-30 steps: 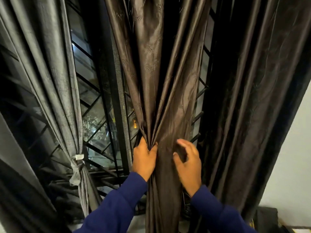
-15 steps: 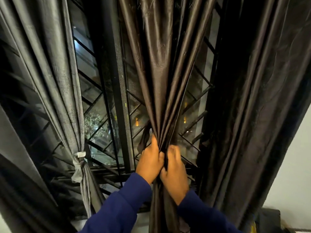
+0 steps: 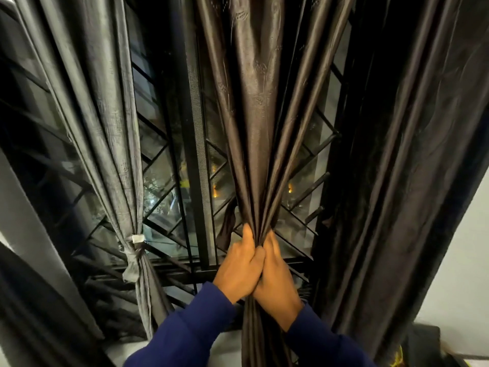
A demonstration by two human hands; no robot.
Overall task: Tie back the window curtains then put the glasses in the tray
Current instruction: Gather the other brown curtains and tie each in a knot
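A shiny brown curtain hangs in front of the window and is gathered into a tight bunch at waist height. My left hand grips the bunch from the left, and my right hand grips it from the right, the two hands pressed together. Below them the cloth falls straight down between my blue sleeves. To the left, a grey curtain is tied back with a knotted grey band. No glasses or tray are in view.
A dark curtain hangs at the right beside a pale wall. Behind the curtains stand the black window frame and a diagonal metal grille. A dark object sits at the bottom right.
My right hand has moved left from the open cloth and closed on the curtain beside my left hand. The brown curtain is drawn into a narrower bunch, which uncovers more of the window on its right.
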